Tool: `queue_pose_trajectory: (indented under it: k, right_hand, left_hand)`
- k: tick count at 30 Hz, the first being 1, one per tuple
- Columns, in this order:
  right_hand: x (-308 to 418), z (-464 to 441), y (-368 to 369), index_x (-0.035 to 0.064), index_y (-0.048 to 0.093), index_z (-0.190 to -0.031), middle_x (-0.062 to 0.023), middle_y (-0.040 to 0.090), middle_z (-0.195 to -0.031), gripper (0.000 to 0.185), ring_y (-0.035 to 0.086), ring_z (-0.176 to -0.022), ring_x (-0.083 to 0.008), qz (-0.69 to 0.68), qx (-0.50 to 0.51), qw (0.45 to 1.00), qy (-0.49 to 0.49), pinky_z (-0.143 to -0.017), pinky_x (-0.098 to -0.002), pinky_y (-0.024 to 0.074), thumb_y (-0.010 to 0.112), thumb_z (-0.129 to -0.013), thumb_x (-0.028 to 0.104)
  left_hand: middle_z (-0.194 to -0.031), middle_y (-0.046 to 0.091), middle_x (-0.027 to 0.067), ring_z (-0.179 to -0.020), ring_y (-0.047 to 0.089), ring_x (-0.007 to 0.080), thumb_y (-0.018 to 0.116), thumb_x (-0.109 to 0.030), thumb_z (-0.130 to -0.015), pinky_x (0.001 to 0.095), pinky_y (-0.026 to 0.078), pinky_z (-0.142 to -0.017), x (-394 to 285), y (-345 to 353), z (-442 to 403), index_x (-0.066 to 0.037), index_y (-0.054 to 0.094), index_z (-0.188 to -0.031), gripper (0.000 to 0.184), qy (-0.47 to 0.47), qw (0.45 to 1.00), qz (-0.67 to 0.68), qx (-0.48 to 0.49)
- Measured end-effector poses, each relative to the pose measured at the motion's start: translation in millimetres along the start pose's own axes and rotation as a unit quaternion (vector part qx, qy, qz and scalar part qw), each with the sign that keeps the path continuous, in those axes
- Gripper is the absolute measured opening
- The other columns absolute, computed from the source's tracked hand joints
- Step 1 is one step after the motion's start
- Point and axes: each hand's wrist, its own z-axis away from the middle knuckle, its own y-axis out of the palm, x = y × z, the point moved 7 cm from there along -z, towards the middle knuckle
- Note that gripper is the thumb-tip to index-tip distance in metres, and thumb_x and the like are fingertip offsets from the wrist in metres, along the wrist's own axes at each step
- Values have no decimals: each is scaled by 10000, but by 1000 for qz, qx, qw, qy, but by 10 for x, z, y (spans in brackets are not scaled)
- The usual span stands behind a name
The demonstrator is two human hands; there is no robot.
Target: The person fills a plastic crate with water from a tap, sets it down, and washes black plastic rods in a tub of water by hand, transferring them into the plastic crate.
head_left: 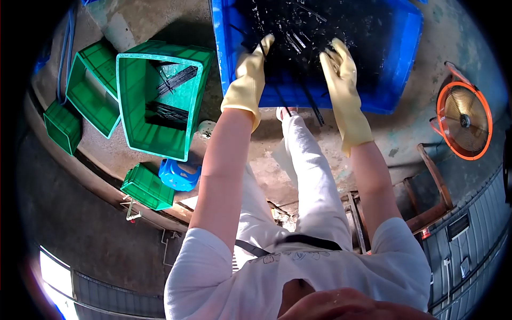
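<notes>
A blue tub of dark liquid with thin black strips stands in front of me. Some strips stick out over its near rim. My left hand, in a yellow rubber glove, is over the tub's left part, its fingers pressed together by a thin black strip. In a matching glove, my right hand is over the middle of the tub, fingers apart and holding nothing. Left of the tub, a large green crate holds bundles of black strips.
More green crates stand at the left, beside a blue stool. An orange round fan is on the right. A rusty metal frame stands at the lower right.
</notes>
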Motion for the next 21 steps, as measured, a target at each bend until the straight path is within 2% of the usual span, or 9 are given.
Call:
queue_pose_trajectory:
  k: [2,3,8,12,15,16,18,19,21]
  right_hand:
    - [-45,59,-163,-44,551,-1380,-187,679,-1234,511,652,-1146,-274,47,8,998,49,-1017,-376,497,719,-941,159]
    - [99,108,-174,-39,580,-1345,-196,694,-1202,489,673,-1099,-296,116,31,993,3,-999,-386,509,732,-926,161]
    - [277,125,-188,34,683,-1172,-182,742,-1039,532,704,-983,-336,489,158,808,-288,-1020,-459,476,740,-863,463]
    - [93,-140,-62,36,695,-1151,-174,750,-989,586,713,-940,-324,491,201,787,-313,-980,-437,495,708,-867,549]
    - [-284,-363,56,103,717,-1166,-124,766,-938,705,721,-954,-292,541,350,763,-53,-1003,-414,483,601,-857,726]
    - [-463,-397,-2,103,717,-1166,-124,766,-938,705,721,-954,-292,542,347,763,-53,-1003,-414,483,601,-857,726]
    - [-508,-319,91,154,736,-1159,-97,772,-947,698,717,-990,-302,654,431,609,-125,-1037,-408,455,567,-857,760]
    - [-31,-136,67,127,772,-1055,-82,774,-931,743,714,-990,-295,654,318,634,-263,-1072,-418,419,506,-869,796]
    - [-337,-229,-81,69,756,-1069,-121,765,-974,753,698,-1033,-309,612,392,654,-208,-1113,-431,382,589,-829,763]
  left_hand:
    - [-1440,568,184,-1291,549,399,749,-453,-889,433,420,-1108,-739,-456,552,-81,444,-1506,782,-121,986,-73,84]
    - [-1447,551,199,-1299,548,382,783,-346,-886,413,425,-1101,-324,-239,350,-74,429,-1514,770,39,991,-18,127]
    - [-1468,511,270,-1396,462,404,769,-457,-885,422,374,-1160,-970,-651,1072,-24,420,-1506,835,64,987,-84,121]
    - [-1370,580,282,-1389,439,457,798,-597,-755,475,360,-1170,-1148,-451,1307,18,445,-1460,1000,356,855,-326,186]
    - [-1300,630,250,-1352,485,420,825,-562,-728,465,411,-1122,-1227,-358,1312,-6,503,-1418,943,382,810,-376,238]
    - [-1219,663,224,-1273,544,392,829,-540,-727,452,447,-1062,-1244,-311,1317,-18,532,-1394,898,367,790,-395,292]
    - [-1138,696,198,-1195,604,364,833,-519,-726,439,484,-1003,-1246,-294,1332,-30,561,-1370,853,352,768,-412,342]
    - [-1066,703,177,-1103,637,344,832,-502,-727,430,499,-944,-1268,-306,1343,-50,578,-1359,817,372,761,-402,347]
    - [-893,703,127,-917,678,325,816,-489,-747,430,510,-852,-1217,-380,1363,-106,592,-1366,761,400,772,-359,338]
